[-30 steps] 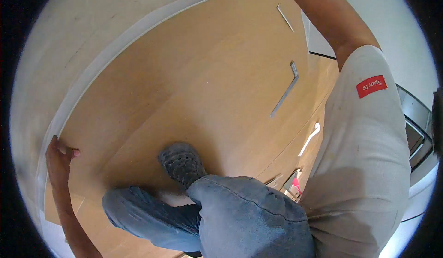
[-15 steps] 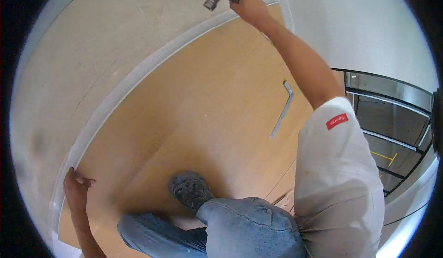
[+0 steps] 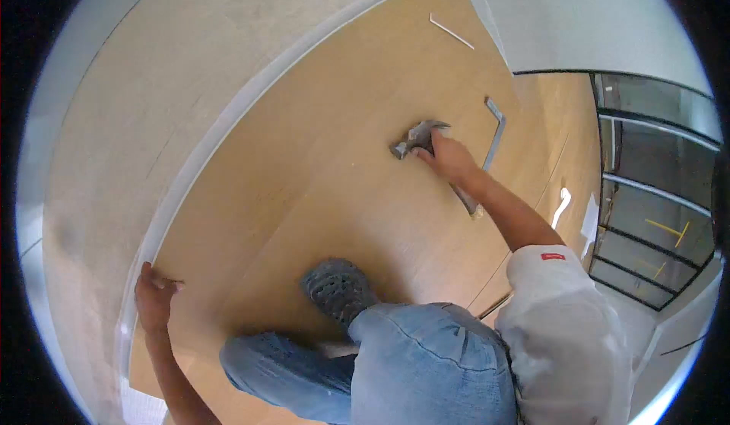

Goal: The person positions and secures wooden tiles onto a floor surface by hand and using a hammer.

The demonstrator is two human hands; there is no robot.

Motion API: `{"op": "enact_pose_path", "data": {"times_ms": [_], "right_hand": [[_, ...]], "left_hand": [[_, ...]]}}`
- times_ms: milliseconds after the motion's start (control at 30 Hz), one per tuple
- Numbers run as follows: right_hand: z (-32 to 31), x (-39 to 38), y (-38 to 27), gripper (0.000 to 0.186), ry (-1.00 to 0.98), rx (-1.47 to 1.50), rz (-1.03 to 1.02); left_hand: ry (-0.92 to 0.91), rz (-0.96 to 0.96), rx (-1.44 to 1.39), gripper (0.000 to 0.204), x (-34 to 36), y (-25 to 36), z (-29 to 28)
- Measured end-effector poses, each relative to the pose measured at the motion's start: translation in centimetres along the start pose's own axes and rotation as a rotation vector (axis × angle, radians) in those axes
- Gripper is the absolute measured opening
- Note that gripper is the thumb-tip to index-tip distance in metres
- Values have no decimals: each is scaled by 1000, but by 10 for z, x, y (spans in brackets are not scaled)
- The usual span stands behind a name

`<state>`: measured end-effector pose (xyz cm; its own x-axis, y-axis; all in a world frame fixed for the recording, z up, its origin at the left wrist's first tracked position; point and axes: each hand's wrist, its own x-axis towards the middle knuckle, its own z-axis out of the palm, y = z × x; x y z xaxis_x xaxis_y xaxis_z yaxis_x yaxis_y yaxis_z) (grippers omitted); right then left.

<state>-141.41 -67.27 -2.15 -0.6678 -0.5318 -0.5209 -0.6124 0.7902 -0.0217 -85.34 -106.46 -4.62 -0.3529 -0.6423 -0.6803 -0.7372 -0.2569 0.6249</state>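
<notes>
Beneath and between both hands spreads a broad tan board [image 3: 274, 212], smooth, wood-toned and softly glossy. Past the left hand lies a pale, scuffed surface [image 3: 190, 68], and a flat white strip [image 3: 220, 128] runs along the board's edge between the two, its line bowed by the lens. Nearer the body than either hand are faded blue denim jeans [image 3: 426, 364], the knees bent; a whitish cloth sleeve [image 3: 563, 318] covers the right upper arm. Between the hands, closer to the body, a dark grey shoe [image 3: 334, 284] with round holes rests on the board.

The right forearm reaches up and leftward, and the right hand [image 3: 449, 157] is wrapped around a claw hammer [image 3: 420, 136], its thumb laid along the near side. The left forearm rises from the lower edge to the left hand [image 3: 156, 299], which has a fingertip at the white strip and the thumb stretched rightward; whether it pinches anything I cannot tell.

The worn metal hammer head points its striking face left and slightly toward the body, its curved claw away to the right. The handle's long axis slants from the head down rightward, passing under the right wrist.

Just right of the right hand lies a bent grey metal bar [image 3: 498, 132]; farther beyond that hand, a thin white angled rod [image 3: 452, 33].
</notes>
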Motion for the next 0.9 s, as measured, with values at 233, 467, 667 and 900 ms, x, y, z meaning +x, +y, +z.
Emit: {"op": "enact_pose_path", "data": {"times_ms": [233,467,667,900], "right_hand": [[-98,108,-109,29,446,-88,-639],[-89,204,-193,34,201,-110,-786],[-34,209,-192,44,761,-31,-862],[-50,193,-193,38,782,48,-899]], "left_hand": [[18,51,516,43,-7,27,10],[15,164,316,43,1,-6,3],[169,197,501,48,-13,8,22],[366,218,500,52,-24,27,26]]}}
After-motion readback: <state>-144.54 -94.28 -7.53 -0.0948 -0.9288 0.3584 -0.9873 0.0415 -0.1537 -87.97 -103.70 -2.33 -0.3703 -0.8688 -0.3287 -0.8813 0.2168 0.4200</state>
